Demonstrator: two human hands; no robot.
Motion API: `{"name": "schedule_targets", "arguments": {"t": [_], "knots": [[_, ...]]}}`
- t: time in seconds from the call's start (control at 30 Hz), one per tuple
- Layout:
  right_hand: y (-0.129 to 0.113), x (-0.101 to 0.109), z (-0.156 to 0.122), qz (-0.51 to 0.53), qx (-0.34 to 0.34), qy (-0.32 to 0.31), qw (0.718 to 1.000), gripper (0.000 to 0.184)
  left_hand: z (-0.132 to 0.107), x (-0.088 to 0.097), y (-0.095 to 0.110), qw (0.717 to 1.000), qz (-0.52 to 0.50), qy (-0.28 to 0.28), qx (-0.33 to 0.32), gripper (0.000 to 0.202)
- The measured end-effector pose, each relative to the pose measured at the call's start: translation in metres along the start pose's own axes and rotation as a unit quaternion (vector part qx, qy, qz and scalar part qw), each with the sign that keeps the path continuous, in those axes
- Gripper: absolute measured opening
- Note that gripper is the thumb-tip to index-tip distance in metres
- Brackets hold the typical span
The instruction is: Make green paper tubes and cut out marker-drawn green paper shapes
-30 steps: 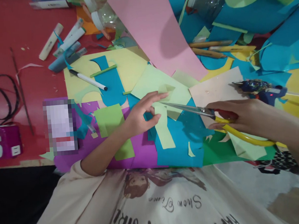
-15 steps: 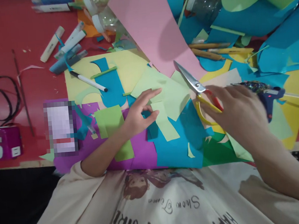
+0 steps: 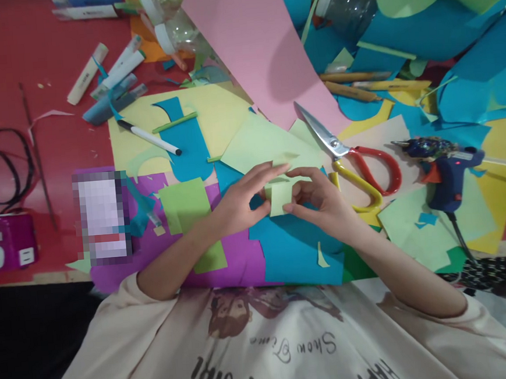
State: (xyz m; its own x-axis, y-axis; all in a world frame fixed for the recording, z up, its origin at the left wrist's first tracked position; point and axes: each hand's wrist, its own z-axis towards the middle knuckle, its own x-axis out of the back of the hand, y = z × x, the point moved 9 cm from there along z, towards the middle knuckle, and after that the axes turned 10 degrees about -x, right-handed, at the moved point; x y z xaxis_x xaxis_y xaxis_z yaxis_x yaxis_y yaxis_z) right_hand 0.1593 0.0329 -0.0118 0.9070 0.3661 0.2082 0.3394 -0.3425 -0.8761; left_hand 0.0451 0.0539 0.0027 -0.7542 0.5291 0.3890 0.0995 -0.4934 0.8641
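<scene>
Both my hands meet over the blue paper (image 3: 301,250) near the table's front edge. My left hand (image 3: 236,202) and my right hand (image 3: 319,199) each pinch one side of a small light green paper piece (image 3: 280,198), which looks folded over. Just beyond it lies a larger light green sheet (image 3: 262,142). The scissors (image 3: 351,158), with one red and one yellow handle loop, lie free on the table right of my right hand, their blades pointing up and left toward the big pink sheet (image 3: 259,43).
A blue glue gun (image 3: 444,168) lies right of the scissors. A black-tipped pen (image 3: 148,136) rests on yellow paper (image 3: 216,110); markers (image 3: 112,72) lie behind it. A purple box (image 3: 5,241) and black cable (image 3: 1,168) sit at the left. Blue and green sheets pile up at the back right.
My right hand put the scissors down on the table and came left to the small green piece. The long green strip is now a shorter, folded piece held by both hands.
</scene>
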Motion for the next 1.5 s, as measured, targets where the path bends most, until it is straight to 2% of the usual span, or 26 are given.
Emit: {"name": "schedule_targets", "arguments": {"t": [0.07,0.13,0.27,0.37,0.43,0.67,0.83,0.9,1.07,1.23,1.33,1.5], "knots": [[-0.002,0.003,0.001,-0.012,0.011,0.016,1.000,0.036,0.000,0.002,0.000,1.000,0.006,0.010,-0.003,0.050],[-0.006,0.009,0.001,-0.052,0.034,0.056,0.996,0.030,0.001,0.010,-0.002,0.999,0.027,0.039,0.004,0.044],[-0.020,0.023,-0.002,-0.179,0.114,0.160,0.964,0.017,0.000,0.030,-0.006,0.990,0.095,0.101,0.031,0.037],[-0.026,0.025,0.000,-0.256,0.147,0.188,0.937,0.014,0.002,0.029,-0.002,0.986,0.143,0.084,0.026,0.032],[-0.025,0.028,0.003,-0.270,0.143,0.197,0.932,0.013,0.002,0.024,0.002,0.984,0.164,0.069,0.009,0.029],[-0.022,0.035,0.014,-0.291,0.147,0.189,0.926,0.007,0.003,0.012,0.009,0.961,0.271,0.034,-0.034,0.029],[-0.014,0.026,0.017,-0.314,0.150,0.092,0.933,0.014,0.004,0.008,0.005,0.945,0.325,-0.016,-0.036,0.028],[-0.015,0.024,0.015,-0.316,0.160,0.075,0.932,0.015,0.004,0.006,0.005,0.939,0.340,-0.025,-0.037,0.027],[-0.024,0.017,0.009,-0.363,0.208,0.103,0.902,0.020,0.004,0.001,0.001,0.913,0.399,-0.073,-0.041,0.025],[-0.024,0.012,0.009,-0.410,0.222,0.134,0.874,0.022,0.002,0.007,0.003,0.884,0.462,-0.062,-0.035,0.024],[-0.026,0.011,0.007,-0.418,0.252,0.149,0.860,0.021,0.000,0.004,0.006,0.867,0.492,-0.066,-0.055,0.024],[-0.028,0.005,0.002,-0.402,0.297,0.128,0.857,0.026,-0.003,-0.006,0.003,0.884,0.443,-0.125,-0.079,0.032]]}}
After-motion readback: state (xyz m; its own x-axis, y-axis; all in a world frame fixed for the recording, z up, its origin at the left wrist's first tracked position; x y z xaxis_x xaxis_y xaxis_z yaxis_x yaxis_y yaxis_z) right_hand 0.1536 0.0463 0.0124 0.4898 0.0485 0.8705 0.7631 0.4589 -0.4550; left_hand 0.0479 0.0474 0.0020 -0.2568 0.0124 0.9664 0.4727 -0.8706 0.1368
